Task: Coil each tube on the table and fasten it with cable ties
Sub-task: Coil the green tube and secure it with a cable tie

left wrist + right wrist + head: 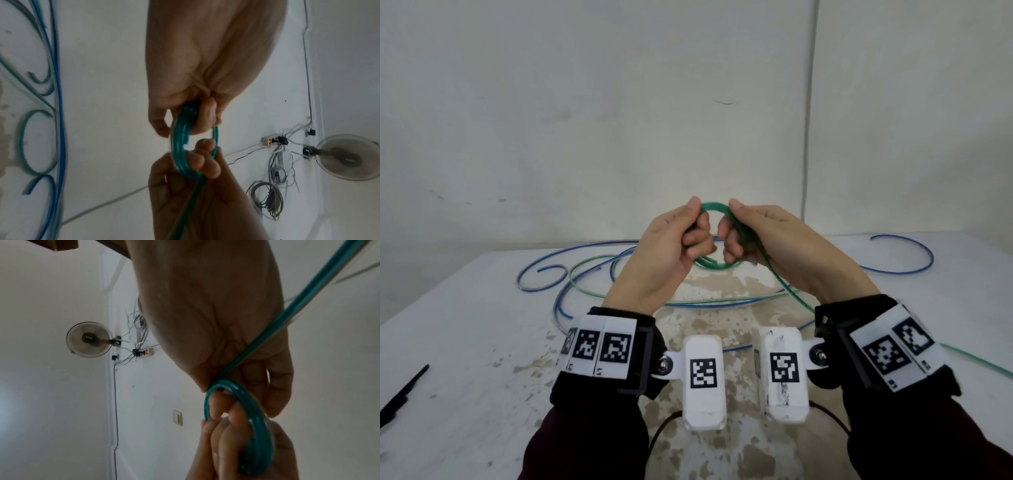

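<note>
Both hands raised over table [465,325]: left hand [671,246] and right hand [767,240] each grasping green coil [717,206], its tail trailing right; blue tube [907,253] far.

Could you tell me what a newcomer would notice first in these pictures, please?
Both hands, left hand and right hand, are raised over the table, gripping a small green coil between them. Its loose tail runs back past the right wrist. Behind them, uncoiled blue tube and green tube sprawl across the table, and black cable ties lie at its left edge.
</note>
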### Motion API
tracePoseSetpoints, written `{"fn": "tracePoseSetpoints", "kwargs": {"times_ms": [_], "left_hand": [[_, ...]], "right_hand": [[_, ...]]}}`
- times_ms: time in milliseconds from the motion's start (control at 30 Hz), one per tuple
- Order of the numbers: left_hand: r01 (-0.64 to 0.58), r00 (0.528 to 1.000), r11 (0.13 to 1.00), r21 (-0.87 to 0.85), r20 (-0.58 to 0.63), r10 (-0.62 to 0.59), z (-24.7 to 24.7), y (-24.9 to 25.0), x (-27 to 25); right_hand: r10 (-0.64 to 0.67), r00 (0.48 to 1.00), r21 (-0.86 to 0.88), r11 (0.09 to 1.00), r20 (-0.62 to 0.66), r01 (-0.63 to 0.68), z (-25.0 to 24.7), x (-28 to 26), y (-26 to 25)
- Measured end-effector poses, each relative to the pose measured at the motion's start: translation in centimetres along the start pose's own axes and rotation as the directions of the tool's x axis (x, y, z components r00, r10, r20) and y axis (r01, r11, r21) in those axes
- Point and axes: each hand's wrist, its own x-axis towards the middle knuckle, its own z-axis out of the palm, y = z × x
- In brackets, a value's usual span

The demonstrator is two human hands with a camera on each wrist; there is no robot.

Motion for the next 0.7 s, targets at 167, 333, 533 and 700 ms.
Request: {"fn": "tracePoseSetpoints", "kwargs": {"times_ms": [167, 333, 533, 700], "left_hand": [[0.073, 0.995, 0.993, 0.097, 0.054, -0.078, 0.2, 0.1, -0.1], [-0.083, 0.995, 0.996, 0.025, -0.046, 0.084, 0.1, 0.0, 0.0], [-0.090, 0.996, 0.989, -0.116, -0.015, 0.089, 0.7, -0.3, 0.2], [0.007, 0.997, 0.999, -0.031, 0.073, -0.005, 1.3, 0.0, -0.2]], "right_hand": [[-0.012, 0.999, -0.036, 0.999, 0.042, 0.013, -0.3, 0.0, 0.3], [-0.044, 0.999, 0.066, 0.997, 0.019, 0.043, 0.0, 0.0, 0.1], [-0.056, 0.998, 0.237, 0.970, 0.036, 0.046, -0.3, 0.0, 0.1], [-0.039, 0.999, 0.168, 0.985, 0.030, 0.033, -0.8, 0.0, -0.1]]}}
